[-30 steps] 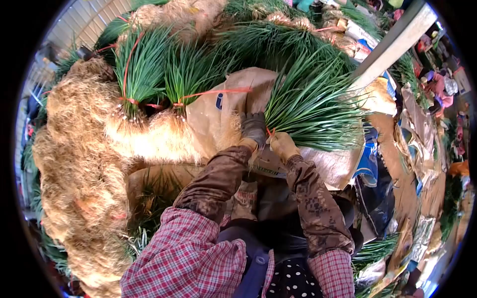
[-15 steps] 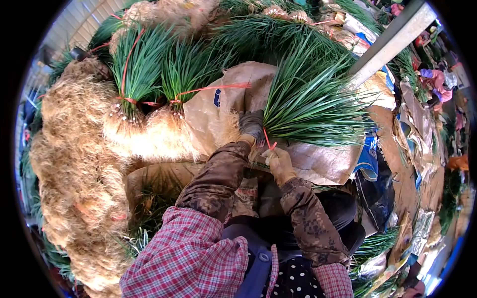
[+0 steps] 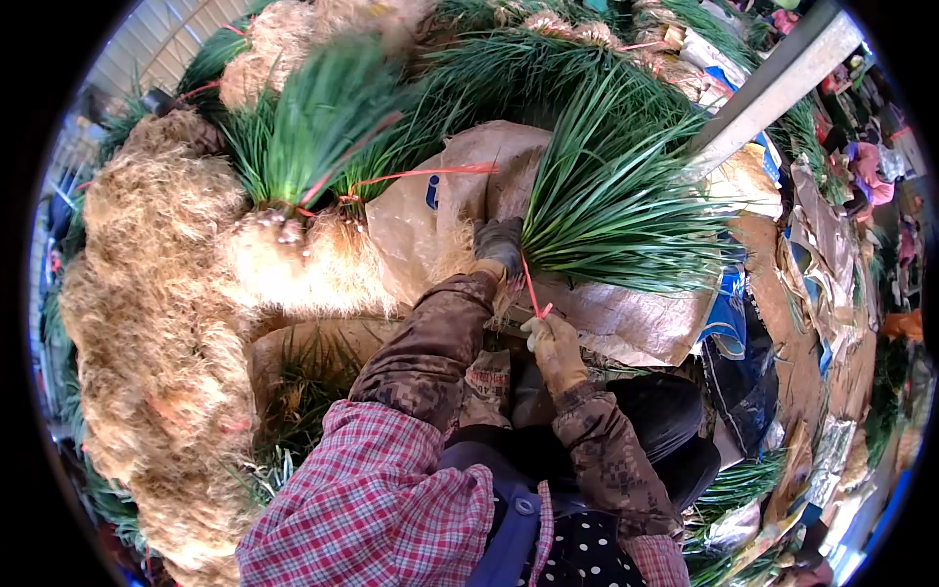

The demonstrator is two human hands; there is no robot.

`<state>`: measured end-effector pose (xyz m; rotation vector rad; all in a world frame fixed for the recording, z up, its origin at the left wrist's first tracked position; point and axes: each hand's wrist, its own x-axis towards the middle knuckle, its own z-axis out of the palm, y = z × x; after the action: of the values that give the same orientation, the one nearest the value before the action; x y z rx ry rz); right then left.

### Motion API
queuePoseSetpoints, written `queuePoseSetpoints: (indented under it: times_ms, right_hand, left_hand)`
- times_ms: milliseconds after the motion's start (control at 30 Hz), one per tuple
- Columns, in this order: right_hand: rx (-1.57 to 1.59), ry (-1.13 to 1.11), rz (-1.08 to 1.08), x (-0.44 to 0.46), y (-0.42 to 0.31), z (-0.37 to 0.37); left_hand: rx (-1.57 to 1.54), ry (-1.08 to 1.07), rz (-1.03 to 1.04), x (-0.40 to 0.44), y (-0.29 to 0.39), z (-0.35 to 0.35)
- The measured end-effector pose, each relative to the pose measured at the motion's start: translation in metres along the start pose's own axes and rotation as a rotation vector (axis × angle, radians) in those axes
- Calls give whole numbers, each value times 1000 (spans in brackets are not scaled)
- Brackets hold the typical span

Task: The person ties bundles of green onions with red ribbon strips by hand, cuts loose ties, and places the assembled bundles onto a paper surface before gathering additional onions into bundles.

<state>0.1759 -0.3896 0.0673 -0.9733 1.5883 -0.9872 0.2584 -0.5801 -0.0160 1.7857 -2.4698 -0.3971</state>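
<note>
My left hand [image 3: 497,247], in a dark glove, is closed around the base of a bunch of long green leek-like plants [image 3: 621,210]. The leaves fan out to the upper right, and the pale roots [image 3: 452,256] stick out to its left. My right hand [image 3: 556,350], in a tan glove, is just below and to the right, its fingers pinched on the end of a red plastic tie [image 3: 533,292]. This tie runs taut up to the bunch beside my left hand. Where it goes round the stems is hidden.
A brown paper sack [image 3: 421,210] lies under the bunch. Tied bunches [image 3: 323,127] stand at the upper left, beside a large heap of pale fibrous roots [image 3: 147,313]. A metal post [image 3: 773,88] slants in from the upper right, near cardboard sheets [image 3: 768,264].
My right hand has drawn the tie slightly downward and right, so a longer stretch shows. My left hand keeps its hold. A tied bunch at the upper left has shifted right and is blurred.
</note>
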Motion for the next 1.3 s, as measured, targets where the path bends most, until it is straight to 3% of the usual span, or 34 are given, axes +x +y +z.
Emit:
queuePoseSetpoints:
  times_ms: [267, 600, 700, 733, 800, 833, 900, 967, 1033, 1167, 1233, 1300]
  right_hand:
    - [41, -46, 81, 0, 12, -3]
    - [-19, -18, -3, -12, 5, -2]
    - [-184, -38, -11, -11, 8, -2]
    - [-400, -57, -53, -11, 7, -4]
    - [-825, -79, -138, -10, 3, -8]
    - [-859, -46, -153, -10, -7, -13]
    - [-934, 14, -175, -12, -40, -30]
    - [-895, 241, -482, 2, -63, -59]
    - [-892, 472, -571, 35, -81, -85]
    - [-987, 483, -650, 100, -111, -111]
    - [-953, 393, -404, 119, -122, -98]
    - [-1077, 321, -350, 149, -98, -93]
  left_hand:
    - [-30, 95, 29, 2, -9, 20]
    - [-21, 9, 55, -1, -10, 14]
    - [-71, 43, 33, -2, -9, 21]
    - [35, -1, -7, 1, -9, 38]
    - [16, 208, -20, -2, -4, 56]
    - [1, 307, -27, -11, 2, 61]
    - [4, 150, -54, -29, 15, 16]
    - [0, 19, -126, -32, 22, 7]
    - [64, 107, -136, -31, 20, 35]
    - [-2, 70, -148, -37, 23, 31]
    - [-16, 51, -158, -37, 23, 33]
    - [2, 16, -153, -39, 23, 27]
